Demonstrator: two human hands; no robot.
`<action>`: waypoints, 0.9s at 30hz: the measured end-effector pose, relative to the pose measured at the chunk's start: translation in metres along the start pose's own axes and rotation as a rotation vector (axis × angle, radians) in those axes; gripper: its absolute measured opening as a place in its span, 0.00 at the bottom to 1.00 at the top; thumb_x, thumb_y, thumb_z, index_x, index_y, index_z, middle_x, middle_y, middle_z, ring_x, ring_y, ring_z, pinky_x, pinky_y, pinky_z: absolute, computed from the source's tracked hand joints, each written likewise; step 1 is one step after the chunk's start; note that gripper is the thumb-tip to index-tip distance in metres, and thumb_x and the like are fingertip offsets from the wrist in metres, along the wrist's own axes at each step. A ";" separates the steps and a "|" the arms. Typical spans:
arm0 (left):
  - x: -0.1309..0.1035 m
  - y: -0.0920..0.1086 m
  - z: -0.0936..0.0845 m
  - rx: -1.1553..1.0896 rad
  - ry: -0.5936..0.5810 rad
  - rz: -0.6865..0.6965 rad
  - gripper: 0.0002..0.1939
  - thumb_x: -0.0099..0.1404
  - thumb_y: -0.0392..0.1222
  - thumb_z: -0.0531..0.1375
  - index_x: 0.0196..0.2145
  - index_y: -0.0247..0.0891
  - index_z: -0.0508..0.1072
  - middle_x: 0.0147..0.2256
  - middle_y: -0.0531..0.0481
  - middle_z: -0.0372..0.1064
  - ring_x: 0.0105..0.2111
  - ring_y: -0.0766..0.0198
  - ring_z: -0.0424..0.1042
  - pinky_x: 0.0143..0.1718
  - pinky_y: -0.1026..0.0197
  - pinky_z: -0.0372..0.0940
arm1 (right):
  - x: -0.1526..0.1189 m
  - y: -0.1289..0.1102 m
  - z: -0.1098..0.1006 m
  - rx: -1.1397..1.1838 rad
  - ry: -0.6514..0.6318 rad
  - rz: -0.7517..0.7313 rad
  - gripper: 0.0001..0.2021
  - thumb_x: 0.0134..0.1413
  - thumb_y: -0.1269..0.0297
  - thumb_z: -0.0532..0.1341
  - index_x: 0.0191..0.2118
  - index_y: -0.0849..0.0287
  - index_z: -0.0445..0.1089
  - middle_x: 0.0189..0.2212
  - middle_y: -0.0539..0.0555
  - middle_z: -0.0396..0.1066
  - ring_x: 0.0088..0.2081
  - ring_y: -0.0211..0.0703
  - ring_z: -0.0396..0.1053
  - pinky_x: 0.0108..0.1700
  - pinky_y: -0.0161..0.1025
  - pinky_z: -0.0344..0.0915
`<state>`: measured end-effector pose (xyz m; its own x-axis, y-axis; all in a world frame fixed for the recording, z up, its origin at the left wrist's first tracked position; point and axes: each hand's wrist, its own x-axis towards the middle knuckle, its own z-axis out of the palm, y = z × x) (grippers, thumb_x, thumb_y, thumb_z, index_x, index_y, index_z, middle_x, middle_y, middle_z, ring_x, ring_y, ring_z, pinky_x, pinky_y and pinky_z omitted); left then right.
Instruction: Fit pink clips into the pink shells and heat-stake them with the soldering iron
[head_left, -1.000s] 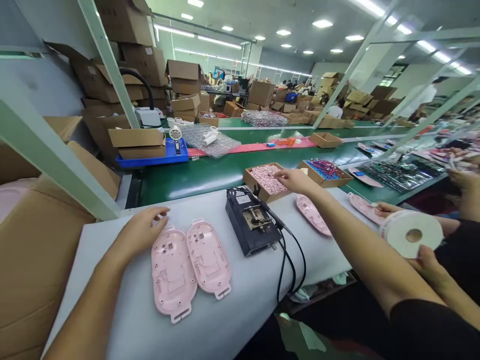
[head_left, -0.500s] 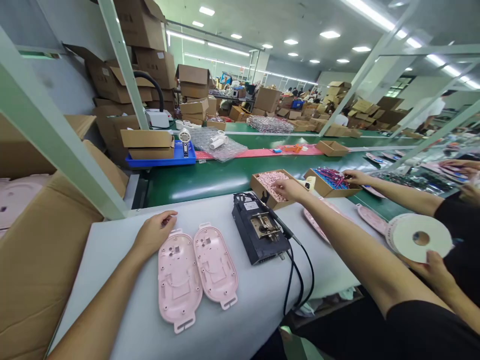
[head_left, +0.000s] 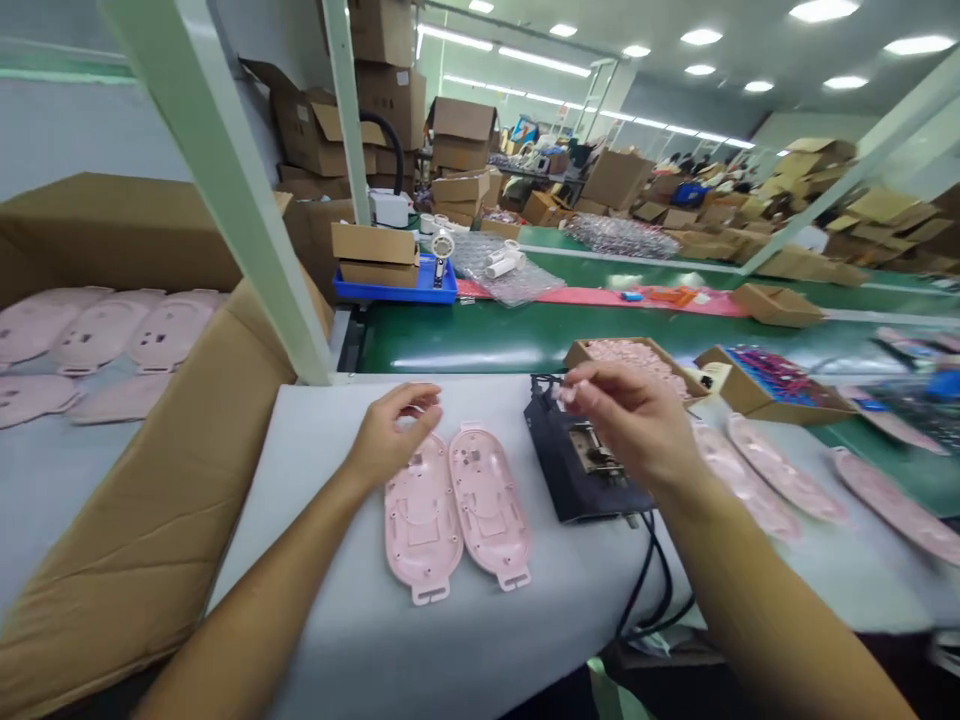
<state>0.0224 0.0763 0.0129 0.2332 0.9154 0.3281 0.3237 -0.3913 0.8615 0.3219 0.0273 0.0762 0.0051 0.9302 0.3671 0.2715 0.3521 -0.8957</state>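
Two pink plastic shells (head_left: 424, 520) lie side by side on the white worktop, inner faces up. My left hand (head_left: 391, 432) is over the top end of the left shell, fingers loosely bent with thumb and fingers apart, and nothing shows in it. Above the black soldering unit (head_left: 551, 465), my right hand (head_left: 637, 418) pinches small pink plastic pieces (head_left: 568, 393) between thumb and fingertips. Behind that hand stands a cardboard box (head_left: 576, 355) full of similar pink pieces (head_left: 630, 358). The right hand partly covers the unit's metal holder (head_left: 589, 447).
At the left, a large carton (head_left: 172, 520) holds several pink shells (head_left: 169, 330). A box of coloured wires (head_left: 780, 375) stands to the right, near more shells (head_left: 780, 465). Black cables (head_left: 652, 590) hang off the front edge. A green conveyor (head_left: 480, 340) runs behind; a frame post (head_left: 262, 220) rises at left.
My right hand has come out of the box of pink pieces, leftward over the soldering unit, holding some. My left hand has opened somewhat over the left shell. The view has turned left.
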 end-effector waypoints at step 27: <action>-0.012 0.026 0.015 -0.434 -0.066 -0.087 0.08 0.64 0.46 0.69 0.39 0.41 0.83 0.37 0.49 0.80 0.38 0.63 0.79 0.44 0.60 0.76 | -0.024 0.034 0.113 0.286 0.020 0.068 0.08 0.57 0.57 0.72 0.41 0.52 0.80 0.38 0.50 0.79 0.39 0.43 0.77 0.44 0.44 0.78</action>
<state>0.0414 0.0542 0.0257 0.2845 0.9296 0.2343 -0.0672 -0.2245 0.9722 0.2218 0.0293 0.0086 0.0338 0.9513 0.3065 -0.0127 0.3071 -0.9516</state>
